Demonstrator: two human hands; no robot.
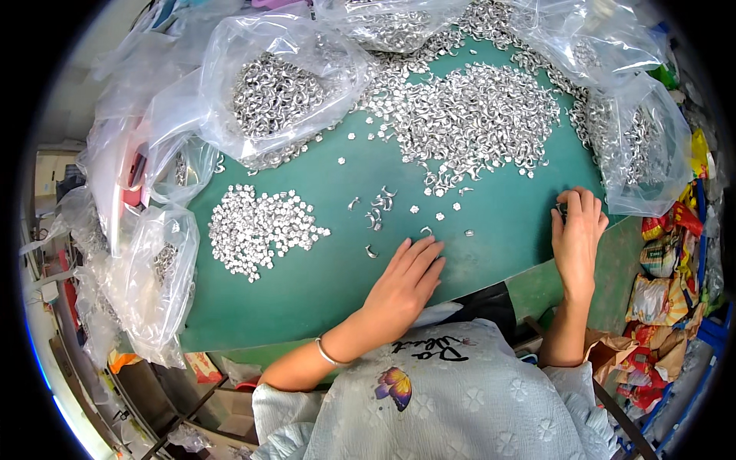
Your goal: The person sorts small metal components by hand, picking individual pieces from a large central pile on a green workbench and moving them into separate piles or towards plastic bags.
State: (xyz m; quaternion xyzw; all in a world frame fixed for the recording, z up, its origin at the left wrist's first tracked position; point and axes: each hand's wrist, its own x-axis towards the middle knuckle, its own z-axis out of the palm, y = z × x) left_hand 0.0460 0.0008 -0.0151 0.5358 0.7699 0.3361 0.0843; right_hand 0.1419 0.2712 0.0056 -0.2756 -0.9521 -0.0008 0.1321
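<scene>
A wide green table mat (322, 276) is filling the middle of the view, and clear plastic bags (284, 84) holding small silver metal pieces are crowding its far and side edges. A big loose heap of curved silver metal hooks (475, 115) is lying on the far right part of the mat, and a smaller flat pile of silver flower-shaped pieces (257, 228) is lying on the left part. Between them a few single silver hooks (379, 205) are scattered, well apart from each other.

The left hand (402, 284) is resting flat on the mat with fingers stretched together, holding nothing, its fingertips just beside one loose hook (425, 230). The right hand (576, 234) is curling at the right edge of the mat near a clear bag (644, 153); I cannot tell if it is gripping something.

Colourful red and yellow snack packets (663, 268) are piling beside the table on the right. The near part of the mat is staying open around the hands.
</scene>
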